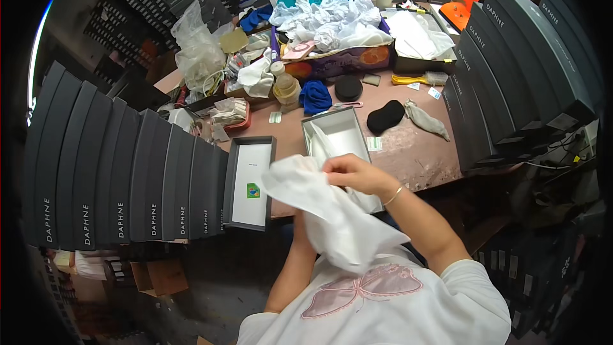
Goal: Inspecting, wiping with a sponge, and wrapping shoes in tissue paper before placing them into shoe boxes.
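Note:
A thin white cloth bag or sheet [335,214] hangs in front of my chest, its lower end billowing. My right hand [353,174] pinches its upper edge, fingers closed. My left hand is hidden behind the white material; only the forearm shows, reaching up beneath it. Just beyond my hands lies an open grey shoebox [353,129], white inside, with white wrapping in it and partly covered by my right hand and the cloth. To its left lies a grey box lid [248,147], inner side up, bearing a small green sticker [253,190].
Tall rows of dark shoeboxes flank me at left [143,172] and right [511,76]. Along the back, a purple carton [345,62] overflows with crumpled white paper. A black oval pad [385,117], round black tin [348,88], blue cloth [315,97] and yellow-handled brush [418,79] lie on the table.

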A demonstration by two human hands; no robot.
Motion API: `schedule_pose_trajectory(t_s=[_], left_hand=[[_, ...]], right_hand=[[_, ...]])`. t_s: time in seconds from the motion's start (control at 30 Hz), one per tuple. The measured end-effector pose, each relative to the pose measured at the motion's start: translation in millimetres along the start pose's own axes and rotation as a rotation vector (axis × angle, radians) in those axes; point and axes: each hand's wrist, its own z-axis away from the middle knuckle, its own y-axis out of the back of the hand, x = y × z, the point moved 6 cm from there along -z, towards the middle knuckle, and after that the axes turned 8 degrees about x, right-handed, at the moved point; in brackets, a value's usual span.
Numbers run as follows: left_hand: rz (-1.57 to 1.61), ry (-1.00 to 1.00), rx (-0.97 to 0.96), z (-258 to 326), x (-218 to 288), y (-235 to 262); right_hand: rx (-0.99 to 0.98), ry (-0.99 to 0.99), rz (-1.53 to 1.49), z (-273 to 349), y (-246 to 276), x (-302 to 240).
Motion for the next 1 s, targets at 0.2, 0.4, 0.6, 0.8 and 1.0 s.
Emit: schedule_pose_trajectory(t_s=[0.2,0.4,0.6,0.8,1.0], left_hand=[[0.252,-0.129,0.300,-18,42,23],[0.269,-0.115,0.275,-21,37,35],[0.187,-0.235,0.397,-12,51,26],[0.148,-0.375,0.455,-2,65,25],[0.163,-0.361,0.401,-1,73,17]], right_hand=[[0.503,0.130,0.116,30,46,-15],[0.136,0.001,0.488,84,-21,-36],[0.253,0.179,0.113,66,-21,1],[-0.074,-0.357,-0.851,61,-49,41],[-0.173,-0.456,-0.885,69,-78,69]])
